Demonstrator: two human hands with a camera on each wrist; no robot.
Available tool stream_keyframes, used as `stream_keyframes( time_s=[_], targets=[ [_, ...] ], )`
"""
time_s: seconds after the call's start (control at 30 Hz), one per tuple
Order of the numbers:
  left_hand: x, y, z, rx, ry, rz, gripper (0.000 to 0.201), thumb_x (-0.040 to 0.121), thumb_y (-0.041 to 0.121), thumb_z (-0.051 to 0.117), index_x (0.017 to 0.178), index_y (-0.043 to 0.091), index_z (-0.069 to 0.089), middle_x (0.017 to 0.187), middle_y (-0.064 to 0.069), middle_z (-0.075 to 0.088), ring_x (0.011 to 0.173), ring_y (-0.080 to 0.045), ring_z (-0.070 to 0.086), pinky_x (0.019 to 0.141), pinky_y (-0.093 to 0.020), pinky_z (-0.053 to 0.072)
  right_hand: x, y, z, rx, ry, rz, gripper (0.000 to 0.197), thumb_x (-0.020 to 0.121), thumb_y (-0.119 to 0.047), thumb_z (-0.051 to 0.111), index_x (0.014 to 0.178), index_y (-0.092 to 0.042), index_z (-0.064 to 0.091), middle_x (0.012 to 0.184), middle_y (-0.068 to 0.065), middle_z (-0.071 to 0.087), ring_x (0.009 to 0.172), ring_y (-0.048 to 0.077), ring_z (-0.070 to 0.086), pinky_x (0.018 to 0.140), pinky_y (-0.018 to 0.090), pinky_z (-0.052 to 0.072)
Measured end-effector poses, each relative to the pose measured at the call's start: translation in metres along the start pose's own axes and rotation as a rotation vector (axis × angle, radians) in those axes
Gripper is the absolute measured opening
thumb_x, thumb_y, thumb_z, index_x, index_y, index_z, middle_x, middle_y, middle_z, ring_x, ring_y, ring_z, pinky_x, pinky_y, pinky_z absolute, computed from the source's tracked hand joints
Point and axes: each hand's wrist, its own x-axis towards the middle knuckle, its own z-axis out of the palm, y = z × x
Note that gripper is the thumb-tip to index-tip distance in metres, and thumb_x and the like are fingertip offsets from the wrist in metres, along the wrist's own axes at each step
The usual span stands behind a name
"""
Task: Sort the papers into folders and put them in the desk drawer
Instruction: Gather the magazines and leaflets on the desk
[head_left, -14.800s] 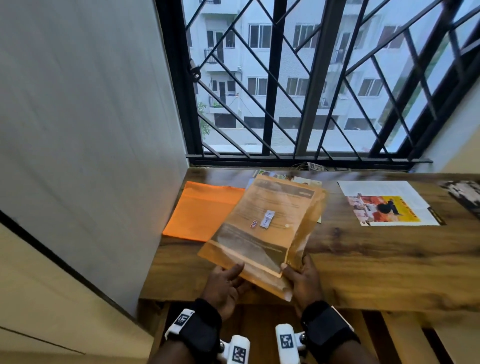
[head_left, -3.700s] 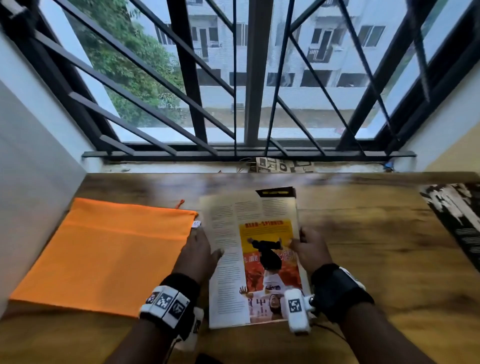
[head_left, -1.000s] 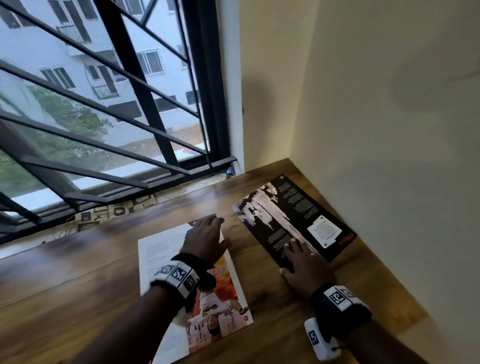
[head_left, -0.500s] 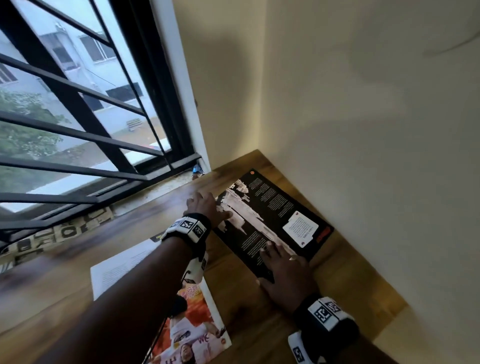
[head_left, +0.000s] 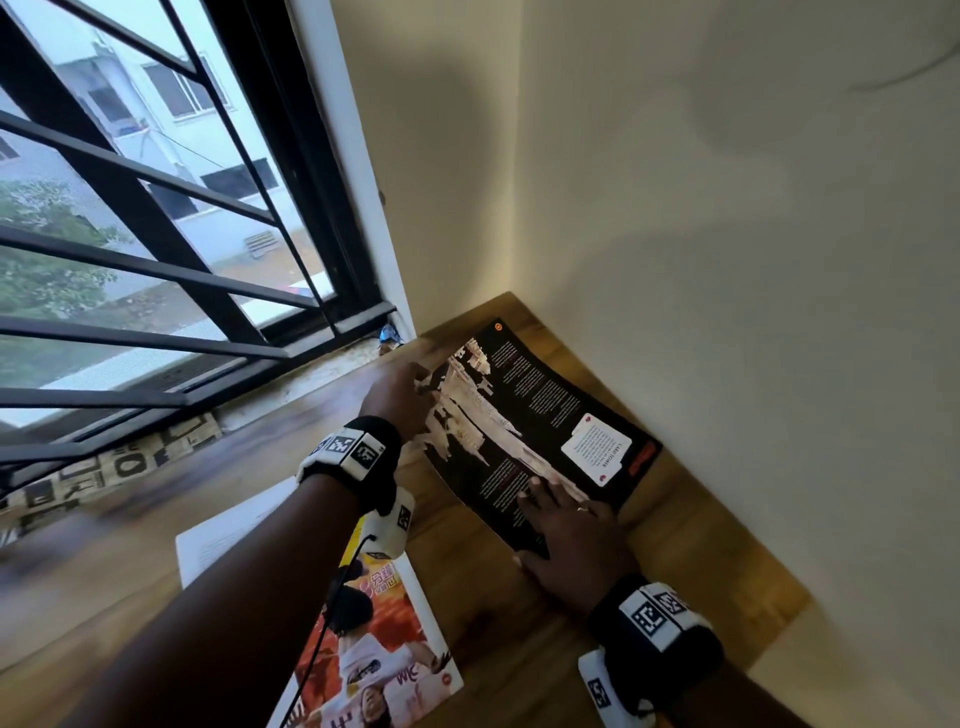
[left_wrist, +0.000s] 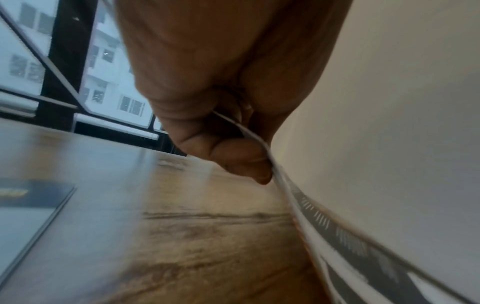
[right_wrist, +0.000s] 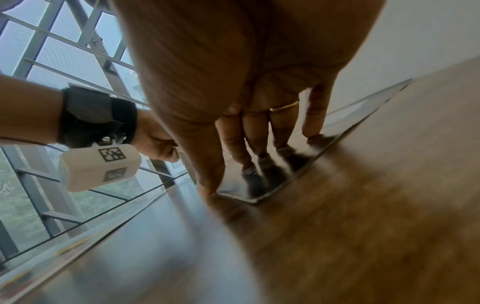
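While the left hand (head_left: 397, 392) is pinching the far edge of the black leaflet (head_left: 540, 410) at the desk's (head_left: 701, 561) right corner, the right hand (head_left: 571, 535) is pressing flat, straight fingers (right_wrist: 283, 133) on its near end.

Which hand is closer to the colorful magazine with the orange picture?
Left. The left hand pinches the black leaflet just beyond the colorful magazine; the right hand presses the leaflet farther right.

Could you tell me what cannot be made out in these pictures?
- Folders and drawer: outside every view.
- Black sheet small print: too small, head view.
- Colour sheet: partly under the left forearm, cut by the bottom edge.
- Desk: blurred, both wrist views.
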Motion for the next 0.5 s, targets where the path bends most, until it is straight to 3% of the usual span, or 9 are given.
stream_keyframes(
  time_s=[0.1, 0.17, 0.27, 0.33, 0.4, 0.5],
  targets=[
    [-0.012, -0.009, -0.008, -0.199, -0.050, -0.060, 0.029, 0.095, 0.016, 0.062, 0.124, 0.017, 0.059, 0.103, -0.012, 0.068, 0.065, -0.021, 0.068, 0.045, -0.027, 0.052, 0.001, 0.004, -0.002, 0.063, 0.040, -0.015, 0.060, 0.092, -0.050, 0.048, 0.147, -0.030, 0.036, 0.161, -0.004, 0.024, 0.149, 0.016, 0.018, 0.117, 0.045, 0.020],
    [-0.029, -0.019, -0.014, -0.370, -0.041, -0.095, 0.025, 0.095, 0.012, 0.062, 0.120, 0.013, 0.060, 0.089, -0.011, 0.067, 0.055, -0.016, 0.064, 0.040, -0.024, 0.048, -0.001, 0.005, -0.003, 0.157, 0.139, -0.029, 0.051, 0.091, -0.049, 0.049, 0.138, -0.029, 0.052, 0.151, -0.003, 0.043, 0.141, 0.017, 0.036, 0.114, 0.046, 0.032],
    [-0.058, -0.045, -0.018, -0.589, 0.001, -0.159, 0.019, 0.095, 0.007, 0.061, 0.114, 0.006, 0.061, 0.076, -0.010, 0.065, 0.042, -0.011, 0.057, 0.038, -0.022, 0.044, -0.007, 0.005, -0.005, 0.327, 0.390, -0.026, 0.039, 0.088, -0.042, 0.054, 0.120, -0.023, 0.066, 0.121, 0.000, 0.069, 0.112, 0.017, 0.063, 0.094, 0.041, 0.053],
    [-0.076, -0.063, -0.017, -0.690, 0.030, -0.206, 0.014, 0.096, 0.006, 0.060, 0.110, 0.006, 0.062, 0.074, -0.013, 0.063, 0.040, -0.012, 0.053, 0.038, -0.020, 0.041, -0.011, 0.007, -0.008, 0.411, 0.505, 0.068, 0.034, 0.090, -0.038, 0.059, 0.120, -0.024, 0.062, 0.113, 0.002, 0.069, 0.104, 0.019, 0.064, 0.088, 0.036, 0.055],
    [-0.093, -0.077, -0.017, -0.762, 0.075, -0.229, 0.011, 0.096, 0.006, 0.059, 0.107, 0.006, 0.063, 0.075, -0.017, 0.059, 0.041, -0.014, 0.050, 0.039, -0.020, 0.039, -0.017, 0.011, -0.010, 0.497, 0.579, 0.169, 0.037, 0.089, -0.036, 0.064, 0.123, -0.025, 0.056, 0.116, 0.000, 0.065, 0.106, 0.018, 0.060, 0.089, 0.036, 0.053],
    [-0.111, -0.085, -0.021, -0.885, 0.131, -0.251, 0.012, 0.098, 0.006, 0.055, 0.108, 0.004, 0.062, 0.072, -0.013, 0.061, 0.040, -0.013, 0.055, 0.036, -0.021, 0.040, -0.021, 0.011, -0.010, 0.678, 0.573, 0.314, 0.048, 0.087, -0.040, 0.067, 0.129, -0.021, 0.051, 0.116, -0.006, 0.060, 0.106, 0.012, 0.057, 0.088, 0.031, 0.050]
  ],
)
